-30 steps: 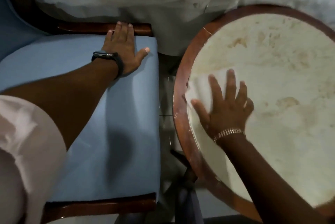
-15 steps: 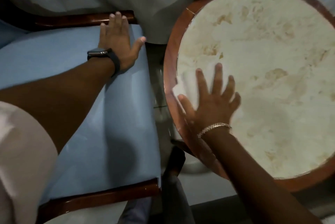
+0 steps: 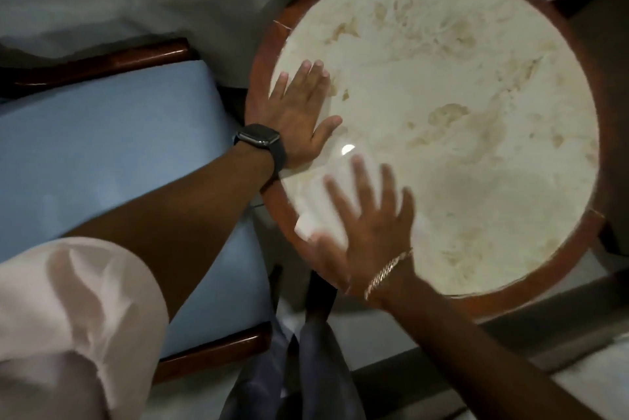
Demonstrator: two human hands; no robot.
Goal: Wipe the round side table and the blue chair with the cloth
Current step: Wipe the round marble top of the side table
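While our right hand (image 3: 366, 222) presses the white folded cloth (image 3: 320, 215) flat at the near-left rim of the round marble-topped wooden side table (image 3: 606, 161), unwiped stone extends far-right, and our left hand (image 3: 299, 113) rests open, nearer the blue upholstered chair (image 3: 102, 154).

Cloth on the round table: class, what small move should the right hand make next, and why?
Probably slide the cloth away from the near rim, across the stone top: the right hand presses it flat there, the left hand braces the round table, and most of the top lies beyond.
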